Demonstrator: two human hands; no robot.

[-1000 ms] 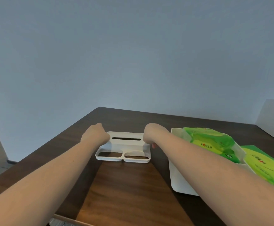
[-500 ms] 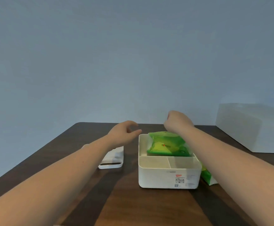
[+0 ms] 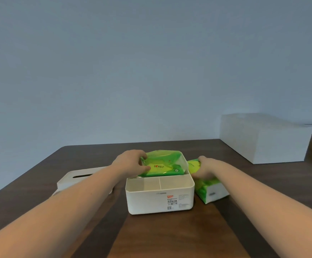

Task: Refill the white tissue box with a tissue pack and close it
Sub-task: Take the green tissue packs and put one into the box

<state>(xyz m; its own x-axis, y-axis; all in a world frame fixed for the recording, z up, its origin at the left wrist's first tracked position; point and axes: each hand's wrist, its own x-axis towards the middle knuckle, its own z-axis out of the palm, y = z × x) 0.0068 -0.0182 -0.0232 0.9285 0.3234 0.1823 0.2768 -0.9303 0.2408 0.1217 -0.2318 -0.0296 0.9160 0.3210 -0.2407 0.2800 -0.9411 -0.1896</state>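
Here the left hand (image 3: 131, 163) pinches the green tissue pack (image 3: 161, 164) lying crosswise in the white tissue box's (image 3: 159, 201) far compartment, mid-table, while the right hand (image 3: 204, 167) clasps a second pack (image 3: 207, 185) just beside the box's right wall, lid (image 3: 77, 178) waiting leftward.

I am seated at a dark wood-grain desk (image 3: 170, 239) against a plain blue-grey wall (image 3: 151, 71). A large white box (image 3: 263, 140) stands on it. Plain indoor room; home or office undetermined.

Both hands now on tissue packs.
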